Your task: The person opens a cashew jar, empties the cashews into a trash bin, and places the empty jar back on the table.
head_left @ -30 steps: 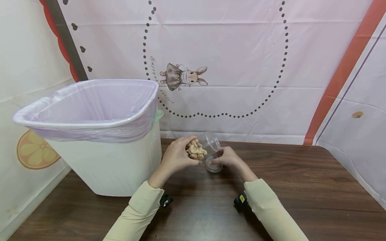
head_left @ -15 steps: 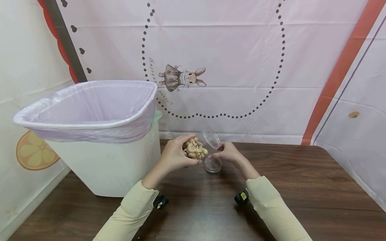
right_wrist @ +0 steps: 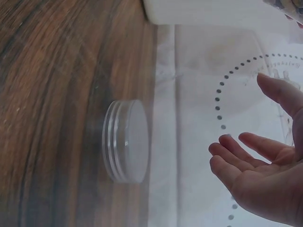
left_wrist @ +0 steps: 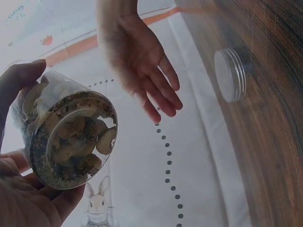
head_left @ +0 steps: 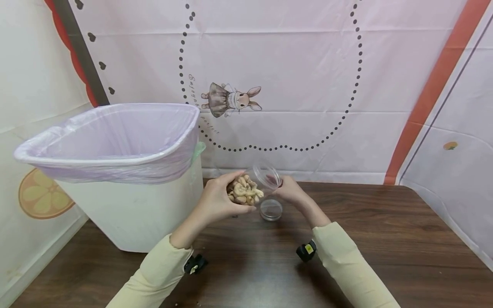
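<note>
My left hand (head_left: 215,197) grips a clear plastic jar (left_wrist: 71,146) tipped on its side, its mouth facing right. Cashew nuts (head_left: 244,191) fill the jar's lower part, and its round base shows in the left wrist view. Beside the jar's mouth is my right hand (head_left: 290,189), with nothing in it. The left wrist view shows that palm and its stretched fingers (left_wrist: 163,85); from the right wrist the fingers look relaxed, thumb apart. Below both hands a clear round lid (head_left: 271,210) with ridged sides lies on the table.
A tall white bin (head_left: 154,214) with a pale purple liner (head_left: 146,173) stands on the table at the left, close to my left hand. Behind the dark wooden table (head_left: 385,231) hangs a pink cloth (head_left: 308,77) printed with a rabbit and dots.
My left hand has shifted left with the jar. My right hand has moved up from the lid to beside the jar's mouth, and the lid now shows uncovered on the table.
</note>
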Tool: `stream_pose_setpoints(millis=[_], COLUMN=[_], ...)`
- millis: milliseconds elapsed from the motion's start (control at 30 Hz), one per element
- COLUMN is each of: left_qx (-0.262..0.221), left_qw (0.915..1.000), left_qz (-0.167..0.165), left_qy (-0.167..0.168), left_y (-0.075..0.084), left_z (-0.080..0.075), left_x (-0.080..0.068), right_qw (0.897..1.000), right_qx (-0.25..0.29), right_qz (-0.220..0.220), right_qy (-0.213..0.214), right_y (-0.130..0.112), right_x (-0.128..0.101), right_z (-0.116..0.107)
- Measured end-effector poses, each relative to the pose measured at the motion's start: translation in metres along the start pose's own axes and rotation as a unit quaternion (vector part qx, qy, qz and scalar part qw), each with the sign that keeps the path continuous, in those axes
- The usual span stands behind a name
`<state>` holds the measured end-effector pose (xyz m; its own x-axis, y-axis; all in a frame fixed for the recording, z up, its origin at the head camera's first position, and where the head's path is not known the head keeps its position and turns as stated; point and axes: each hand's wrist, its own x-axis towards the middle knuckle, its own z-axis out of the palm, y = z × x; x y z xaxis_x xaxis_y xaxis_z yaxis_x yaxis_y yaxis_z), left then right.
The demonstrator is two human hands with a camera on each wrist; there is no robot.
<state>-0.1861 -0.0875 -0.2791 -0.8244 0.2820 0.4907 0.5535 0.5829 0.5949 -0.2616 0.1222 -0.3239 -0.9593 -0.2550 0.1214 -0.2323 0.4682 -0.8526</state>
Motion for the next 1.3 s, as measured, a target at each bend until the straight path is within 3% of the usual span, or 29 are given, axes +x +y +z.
stream_pose_setpoints(millis=[167, 367, 600, 933, 1200, 1300], left_qx=[-0.030, -0.063, -0.048, -0.062, -0.078, -0.074], left_qw=[0.9995, 0.9980, 0.9988, 0.9980, 0.9969, 0.9972], left_qz=[0.010, -0.003, -0.005, 0.004, 0.000, -0.005], left_qy=[0.006, -0.003, 0.002, 0.011, 0.001, -0.002], left_y=[0.005, 0.010, 0.012, 0.017, 0.016, 0.017], left_z=[-0.007, -0.015, -0.024, -0.040, -0.051, -0.057], left_x=[-0.005, -0.009, -0.013, -0.024, -0.034, -0.039], right_qw=[1.000, 0.998, 0.997, 0.995, 0.985, 0.982], right_qx=[0.027, 0.054, 0.063, 0.069, 0.161, 0.170], right_qz=[-0.011, -0.007, -0.023, -0.063, -0.068, -0.077], right_qy=[0.007, 0.017, 0.026, 0.016, -0.001, 0.005], right_y=[-0.012, -0.029, -0.047, -0.074, -0.101, -0.111], right_x=[0.001, 0.000, -0.001, 0.002, 0.003, 0.003], right_z=[0.001, 0.003, 0.005, 0.012, 0.020, 0.023])
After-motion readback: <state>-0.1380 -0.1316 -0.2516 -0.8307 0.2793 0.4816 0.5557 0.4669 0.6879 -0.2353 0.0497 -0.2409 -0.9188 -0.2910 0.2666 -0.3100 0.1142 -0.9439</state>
